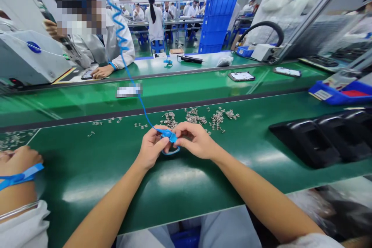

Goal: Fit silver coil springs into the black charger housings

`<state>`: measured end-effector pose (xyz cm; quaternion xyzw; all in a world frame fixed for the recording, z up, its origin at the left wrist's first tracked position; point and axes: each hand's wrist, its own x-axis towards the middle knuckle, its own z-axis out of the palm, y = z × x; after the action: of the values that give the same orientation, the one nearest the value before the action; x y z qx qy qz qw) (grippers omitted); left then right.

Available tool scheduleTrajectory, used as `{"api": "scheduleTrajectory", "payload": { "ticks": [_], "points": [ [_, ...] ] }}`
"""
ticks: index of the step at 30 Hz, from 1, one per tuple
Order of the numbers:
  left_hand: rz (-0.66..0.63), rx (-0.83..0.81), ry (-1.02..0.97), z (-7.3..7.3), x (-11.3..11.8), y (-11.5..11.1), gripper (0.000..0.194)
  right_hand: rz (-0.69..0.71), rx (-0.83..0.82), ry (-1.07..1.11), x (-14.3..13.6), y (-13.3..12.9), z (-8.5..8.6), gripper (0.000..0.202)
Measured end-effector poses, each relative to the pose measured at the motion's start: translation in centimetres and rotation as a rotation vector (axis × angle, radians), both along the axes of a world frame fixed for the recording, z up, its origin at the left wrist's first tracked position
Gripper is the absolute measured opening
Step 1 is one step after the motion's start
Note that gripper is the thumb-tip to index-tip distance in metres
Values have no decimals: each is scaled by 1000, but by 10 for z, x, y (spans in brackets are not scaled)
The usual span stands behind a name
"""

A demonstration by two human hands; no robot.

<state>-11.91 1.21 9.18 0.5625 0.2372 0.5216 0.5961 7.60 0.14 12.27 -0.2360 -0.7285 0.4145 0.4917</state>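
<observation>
A blue anti-static wrist strap [171, 136] is held between my two hands above the green bench [116, 186]. My left hand [153, 145] pinches the strap's buckle end, where its coiled blue cord [118, 27] runs in from above. With thumb and fingertips, my right hand [194, 139] grips the other side of the buckle. The strap's band hangs below as a small loop, around neither wrist. Just behind my hands lie loose piles of small metal parts [195, 117].
Beyond a dark rail runs a green conveyor with phone-like units [241, 76]. Black moulded trays [319, 139] and a blue bin [343, 95] stand at right. A co-worker's strapped wrist [21, 176] is at left. Another person [101, 42] works across the line.
</observation>
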Motion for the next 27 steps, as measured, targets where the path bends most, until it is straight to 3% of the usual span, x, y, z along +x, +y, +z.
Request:
{"api": "scheduleTrajectory", "payload": {
  "ticks": [2,6,10,16,21,27],
  "points": [
    [33,10,15,1,-1,1,31,19,-8,-34,1,0,4,19],
    [81,65,52,3,-5,4,29,-216,-19,-119,0,-1,5,16],
    [100,151,116,11,-8,6,26,-131,-105,-63,0,1,2,19],
    [148,194,243,17,-7,3,23,-177,-25,-164,3,5,1,16],
    [55,120,225,16,-5,2,21,-160,29,-239,8,4,5,9],
    [-128,-27,290,17,-7,-1,27,-32,-53,-335,13,5,7,12]
  ]
}}
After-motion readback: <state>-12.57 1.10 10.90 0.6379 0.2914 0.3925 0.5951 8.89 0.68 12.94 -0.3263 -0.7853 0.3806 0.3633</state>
